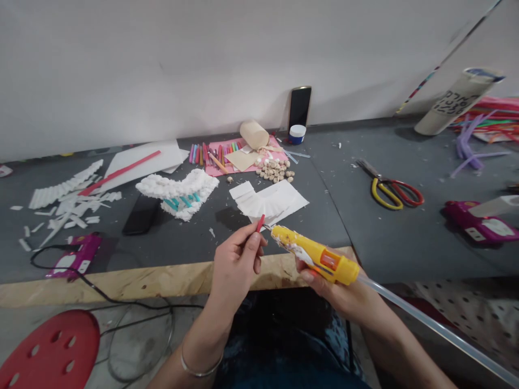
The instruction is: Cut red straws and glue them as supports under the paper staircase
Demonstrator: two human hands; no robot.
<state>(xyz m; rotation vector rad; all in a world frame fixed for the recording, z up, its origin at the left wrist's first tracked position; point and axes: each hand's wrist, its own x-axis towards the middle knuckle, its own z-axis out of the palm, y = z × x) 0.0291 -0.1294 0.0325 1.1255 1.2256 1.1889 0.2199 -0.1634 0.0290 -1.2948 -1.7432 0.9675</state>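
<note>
Between thumb and fingers, my left hand (239, 256) pinches a small red piece (260, 222), held upright above the table's front edge. My right hand (330, 286) is wrapped round a yellow glue gun (312, 251), its nozzle pointing left, right by the red piece; whether they touch I cannot tell. A long clear glue stick (421, 310) runs out of the gun's back toward the lower right. Just beyond my hands lie white paper pieces (290, 200), some of them overlapping. A bumpy white shape (178, 192) with teal strips stands to their left.
Brown beads (275, 170) and coloured pieces lie around a pink sheet (214, 169). Scissors (389, 186) rest at right, near a purple device (478, 221). White scraps (73, 208), a dark phone (141, 216) and a cabled purple device (77, 256) are left. A red stool (52, 351) stands below.
</note>
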